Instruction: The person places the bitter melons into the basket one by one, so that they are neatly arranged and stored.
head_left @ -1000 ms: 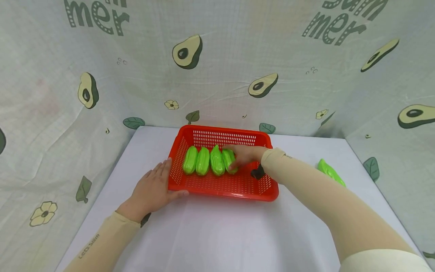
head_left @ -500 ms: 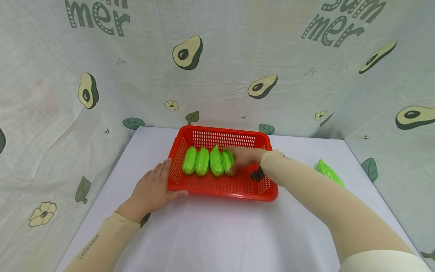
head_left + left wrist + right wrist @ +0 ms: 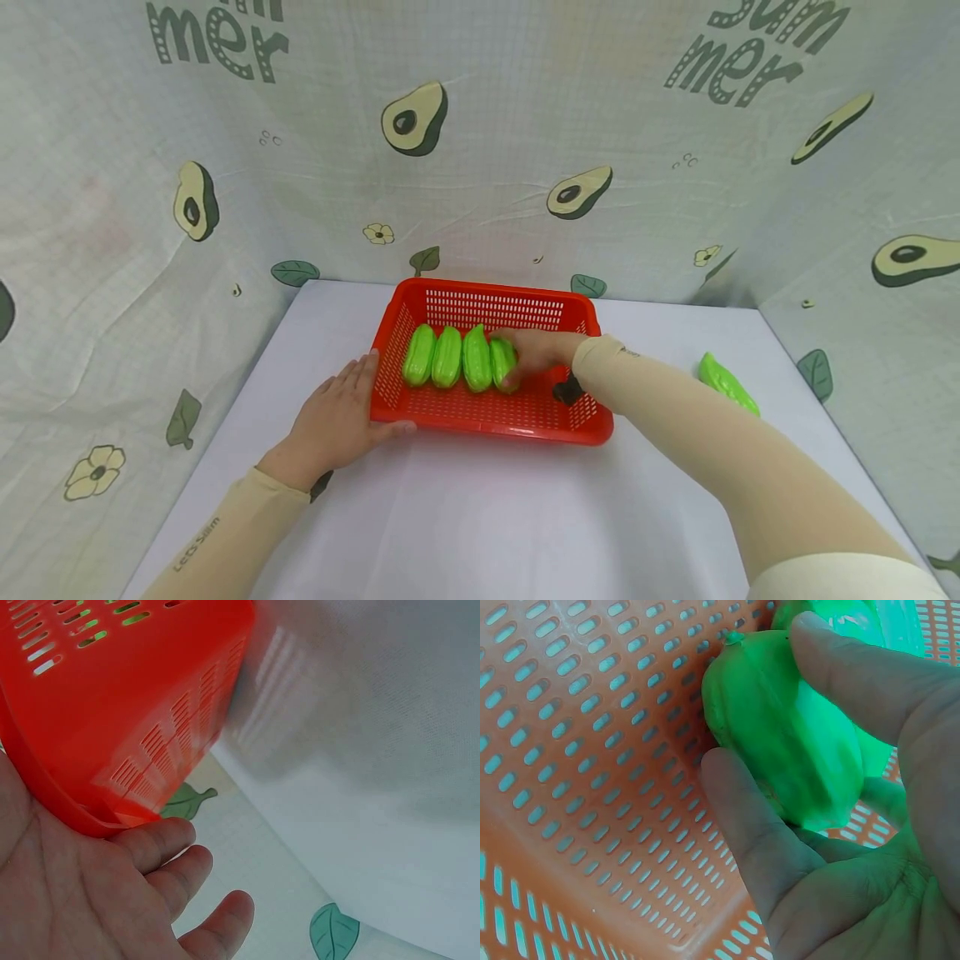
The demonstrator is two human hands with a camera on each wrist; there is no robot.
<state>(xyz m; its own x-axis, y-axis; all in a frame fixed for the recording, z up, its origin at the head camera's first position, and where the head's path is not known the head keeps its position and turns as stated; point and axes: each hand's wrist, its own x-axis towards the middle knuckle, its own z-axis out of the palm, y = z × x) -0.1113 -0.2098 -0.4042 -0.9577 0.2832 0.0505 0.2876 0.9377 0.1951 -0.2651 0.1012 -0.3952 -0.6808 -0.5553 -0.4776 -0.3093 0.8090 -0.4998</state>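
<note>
Fingers [image 3: 742, 825] and thumb of the right hand [image 3: 542, 350] curl round the fourth green toy vegetable [image 3: 503, 363], low inside the red basket [image 3: 495, 421], beside three more lying in a row. Flat and relaxed, the left hand [image 3: 335, 421] rests on the counter [image 3: 465, 517] against the basket's left wall. Since a second ago both hands have barely shifted. Another green vegetable [image 3: 726, 383] lies on the counter well right.

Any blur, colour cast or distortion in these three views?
Head view: sharp, evenly lit, wide-angle bending at the edges. Left wrist view: the red basket is close and soft, table edge smeared. Right wrist view: sharp, but the basket looks washed-out orange and the right hand is tinted green.
</note>
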